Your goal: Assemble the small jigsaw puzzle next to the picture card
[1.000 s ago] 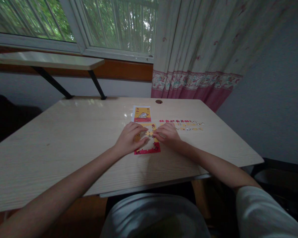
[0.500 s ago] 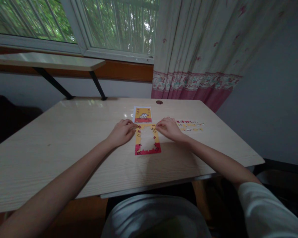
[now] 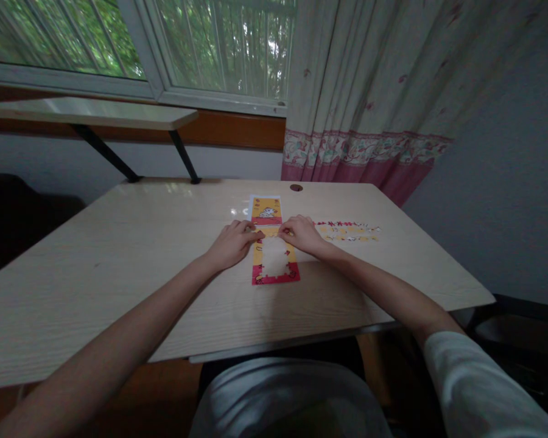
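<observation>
A jigsaw puzzle frame, yellow above and red below, lies on the table with its middle showing bare tabletop. My left hand holds the frame's upper left corner, thumb over the edge and fingers bent. At the upper right of the frame my right hand is closed in a pinch on a small yellowish puzzle piece, mostly hidden by the fingertips. Just beyond the frame lies a reference picture of a white cartoon animal on yellow and red. Loose puzzle pieces are laid in rows right of my right hand.
The wooden table reaches out on both sides, its front edge close to my body. A raised shelf on black supports stands at the back left. A cable hole and a curtain are at the back.
My right hand has moved left along the frame's top with the puzzle piece. My left thumb now reaches farther over the upper left corner. The view has shifted slightly.
</observation>
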`<state>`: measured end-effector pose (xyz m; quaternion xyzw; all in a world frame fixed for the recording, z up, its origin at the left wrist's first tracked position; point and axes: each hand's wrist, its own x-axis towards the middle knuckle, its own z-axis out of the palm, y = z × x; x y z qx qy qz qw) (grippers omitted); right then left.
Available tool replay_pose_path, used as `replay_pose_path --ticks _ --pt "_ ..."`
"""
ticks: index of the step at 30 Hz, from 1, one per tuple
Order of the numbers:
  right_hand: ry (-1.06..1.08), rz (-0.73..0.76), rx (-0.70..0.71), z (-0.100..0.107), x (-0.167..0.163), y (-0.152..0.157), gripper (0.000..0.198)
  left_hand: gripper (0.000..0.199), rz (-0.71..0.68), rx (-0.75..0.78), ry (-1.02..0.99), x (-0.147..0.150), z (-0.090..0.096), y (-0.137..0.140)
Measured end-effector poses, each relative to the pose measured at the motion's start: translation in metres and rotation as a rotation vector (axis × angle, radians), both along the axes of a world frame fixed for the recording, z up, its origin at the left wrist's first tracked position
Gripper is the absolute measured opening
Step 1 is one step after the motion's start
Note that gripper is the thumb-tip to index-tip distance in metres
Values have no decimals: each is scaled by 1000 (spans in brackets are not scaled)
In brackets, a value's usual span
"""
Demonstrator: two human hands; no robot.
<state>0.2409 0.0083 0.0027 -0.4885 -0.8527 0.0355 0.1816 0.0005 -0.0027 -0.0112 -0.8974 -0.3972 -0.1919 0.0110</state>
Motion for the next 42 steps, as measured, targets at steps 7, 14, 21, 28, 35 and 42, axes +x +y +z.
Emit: replay_pose_path --ticks 7,14,21,28,35,42 --pt "-43 4 39 -1 -1 0 16 35 12 0 9 1 -2 3" --pt "-32 10 43 -3 -2 2 15 32 -23 4 31 7 11 7" --pt "-34 3 37 -1 -3 1 15 31 -49 41 63 16 14 13" --pt "-45 -4 23 0 -2 1 15 33 -46 24 32 16 4 13" --pt "-32 -26 29 -3 -4 -1 16 35 -58 24 9 14 -1 17" --pt "-27 20 38 -6 -3 1 17 34 -35 -29 31 17 2 13"
